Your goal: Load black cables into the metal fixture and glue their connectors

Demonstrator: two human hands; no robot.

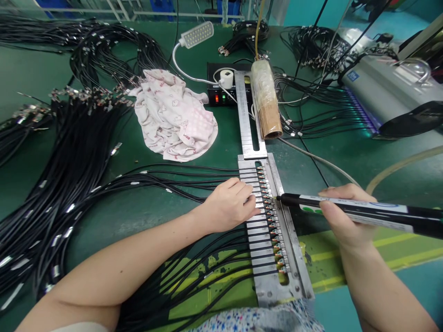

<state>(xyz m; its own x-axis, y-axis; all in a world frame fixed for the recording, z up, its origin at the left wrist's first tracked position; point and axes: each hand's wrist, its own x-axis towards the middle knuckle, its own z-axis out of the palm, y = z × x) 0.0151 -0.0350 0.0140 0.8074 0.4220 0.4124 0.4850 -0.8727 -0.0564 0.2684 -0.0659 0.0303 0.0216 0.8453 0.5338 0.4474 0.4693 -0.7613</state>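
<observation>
A metal fixture [261,288] lies lengthwise before me, with a row of black cables [238,267] laid across it. Their small metal connector ends [276,232] line up along its slot. My left hand [230,205] rests on the fixture's left side, fingers curled down over a cable near the middle of the row; the fingertips partly hide it. From the right, my right hand [348,214] grips a black pen-shaped tool [360,210] with a white label. Its thin tip touches or nearly touches a connector just beyond my left fingertips.
Bundled black cables [79,152] cover the left side. A crumpled printed cloth [176,115] lies behind my left hand. Beyond the fixture are a wrapped tube [266,99], a black control box [216,74] and a bendable lamp [197,34]. A grey machine [391,92] glows purple at right.
</observation>
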